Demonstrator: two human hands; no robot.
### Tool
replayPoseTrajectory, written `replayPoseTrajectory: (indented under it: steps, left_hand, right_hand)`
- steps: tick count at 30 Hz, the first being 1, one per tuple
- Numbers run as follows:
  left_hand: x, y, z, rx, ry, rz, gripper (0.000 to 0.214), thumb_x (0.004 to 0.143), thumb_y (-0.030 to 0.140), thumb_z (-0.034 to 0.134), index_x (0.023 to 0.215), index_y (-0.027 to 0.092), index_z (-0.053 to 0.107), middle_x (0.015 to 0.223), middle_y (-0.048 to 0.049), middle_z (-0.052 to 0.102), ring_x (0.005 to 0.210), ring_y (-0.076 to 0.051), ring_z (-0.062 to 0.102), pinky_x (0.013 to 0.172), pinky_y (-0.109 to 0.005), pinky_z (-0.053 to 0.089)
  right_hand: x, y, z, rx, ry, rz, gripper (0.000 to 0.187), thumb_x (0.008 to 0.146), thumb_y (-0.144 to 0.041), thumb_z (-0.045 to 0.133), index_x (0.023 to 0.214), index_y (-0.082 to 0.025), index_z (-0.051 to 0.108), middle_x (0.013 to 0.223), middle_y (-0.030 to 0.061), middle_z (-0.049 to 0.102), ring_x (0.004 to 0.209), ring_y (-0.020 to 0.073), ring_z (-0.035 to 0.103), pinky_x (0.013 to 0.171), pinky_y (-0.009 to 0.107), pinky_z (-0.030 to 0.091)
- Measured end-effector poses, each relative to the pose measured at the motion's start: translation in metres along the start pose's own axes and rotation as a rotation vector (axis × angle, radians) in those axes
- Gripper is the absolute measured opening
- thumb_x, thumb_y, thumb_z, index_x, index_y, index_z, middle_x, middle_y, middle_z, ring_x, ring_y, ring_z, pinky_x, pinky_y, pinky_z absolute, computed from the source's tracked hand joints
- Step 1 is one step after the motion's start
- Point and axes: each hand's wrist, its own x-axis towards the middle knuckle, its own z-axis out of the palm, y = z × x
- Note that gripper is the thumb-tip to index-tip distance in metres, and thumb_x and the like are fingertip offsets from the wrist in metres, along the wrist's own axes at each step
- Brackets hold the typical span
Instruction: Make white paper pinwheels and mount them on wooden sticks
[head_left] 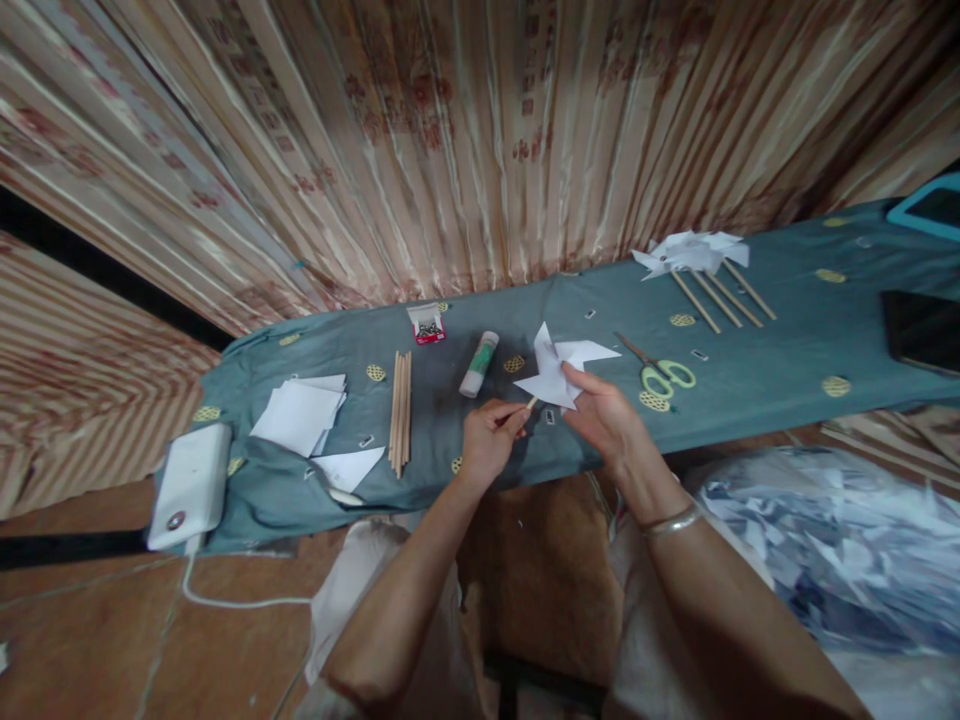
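Forearms (420,570) reach over the bench (765,380); the left hand (487,445) has its fingers pinching a stick (532,404), the right hand's (606,412) pinch a pinwheel (553,382), right of the glue (478,365). Scissors (663,376) lie farther right of it.

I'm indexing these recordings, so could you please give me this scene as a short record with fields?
Left hand: the left hand pinches a wooden stick
Right hand: the right hand holds a white paper pinwheel
Join: unclear whether stick and pinwheel are attached
Beyond the hands: green-labelled tube; open red box of small pieces
Table left: loose wooden sticks; white paper sheets
Table right: green-handled scissors; pinwheels on sticks
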Motion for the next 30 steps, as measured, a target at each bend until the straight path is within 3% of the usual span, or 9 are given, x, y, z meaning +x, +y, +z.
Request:
replayPoseTrajectory:
  steps: [11, 17, 26, 30]
  left_hand:
    - [-0.004, 0.01, 0.005, -0.196, -0.016, -0.146, 0.026, 0.06, 0.037, 0.078, 0.07, 0.013, 0.076, 0.058, -0.0007, 0.061, 0.045, -0.007, 0.052, 0.045, -0.02, 0.041]
    - [-0.005, 0.017, 0.006, -0.225, -0.006, -0.179, 0.028, 0.053, 0.037, 0.081, 0.066, 0.014, 0.074, 0.059, -0.0009, 0.062, 0.044, -0.008, 0.053, 0.044, -0.022, 0.042]
    - [-0.008, 0.018, 0.006, -0.265, -0.077, -0.161, 0.042, 0.06, 0.054, 0.074, 0.069, 0.013, 0.072, 0.057, -0.0015, 0.061, 0.043, -0.006, 0.045, 0.043, -0.021, 0.036]
    - [-0.005, 0.012, 0.008, -0.252, -0.06, -0.132, 0.038, 0.064, 0.051, 0.072, 0.068, 0.013, 0.07, 0.056, -0.0011, 0.061, 0.042, -0.006, 0.042, 0.043, -0.022, 0.033]
  right_hand:
    - [0.002, -0.004, 0.007, 0.001, 0.066, -0.112, 0.03, 0.057, -0.03, 0.084, 0.082, -0.018, 0.073, 0.08, 0.004, 0.077, 0.08, 0.0213, 0.072, 0.078, 0.031, 0.056]
    - [0.0, -0.009, 0.011, 0.005, 0.074, -0.088, 0.033, 0.052, -0.031, 0.087, 0.079, -0.017, 0.073, 0.074, 0.005, 0.076, 0.075, 0.024, 0.072, 0.073, 0.034, 0.058]
    - [-0.002, -0.006, 0.011, -0.029, 0.012, -0.065, 0.033, 0.055, -0.035, 0.086, 0.078, -0.016, 0.072, 0.074, 0.005, 0.076, 0.07, 0.0206, 0.071, 0.065, 0.029, 0.055]
    - [-0.002, -0.003, 0.014, -0.021, -0.005, -0.08, 0.035, 0.054, -0.035, 0.085, 0.081, -0.018, 0.071, 0.077, 0.0045, 0.076, 0.082, 0.0237, 0.071, 0.074, 0.033, 0.056]
